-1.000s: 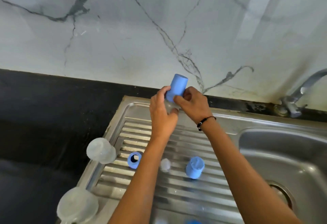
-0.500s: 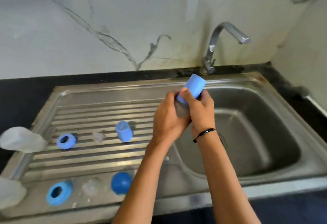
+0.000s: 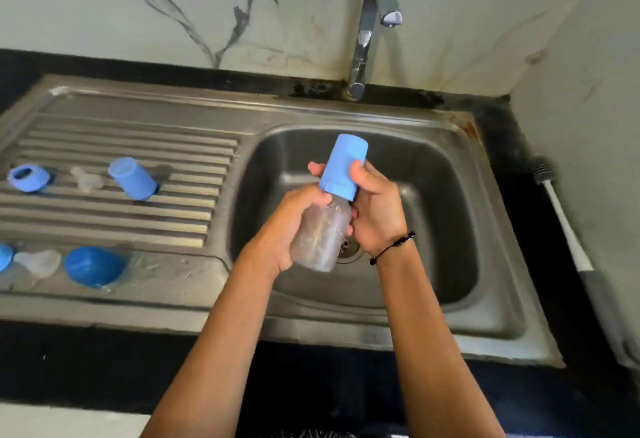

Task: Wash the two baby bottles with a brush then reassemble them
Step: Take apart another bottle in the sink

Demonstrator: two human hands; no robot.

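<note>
Holding 1 baby bottle over the sink basin, the person keeps it tilted, cap end up & away. The left hand is wrapped round the clear body; the right hand curls its fingers round the blue cap at the neck, thumb on the near side. That 2-handed hold looks like a twist grip, prob. to unscrew or tighten the top; which way can't be told. Keeping it above the basin makes sense so drips fall in, w/ the tap just behind, not running.

Loose parts sit on the draining board to the left, likely laid out for reassembly: a blue ring, a clear teat, a 2nd blue cap on its side, & nearer the front edge a blue dome lid beside a clear piece. The brush lies on the dark counter at right, well apart from both hands.

Hard to make out: whether the bottle holds water or suds, since the plastic is cloudy & blurred. The 2nd bottle body isn't in view; a blue bit at the far-left edge is cut off
</note>
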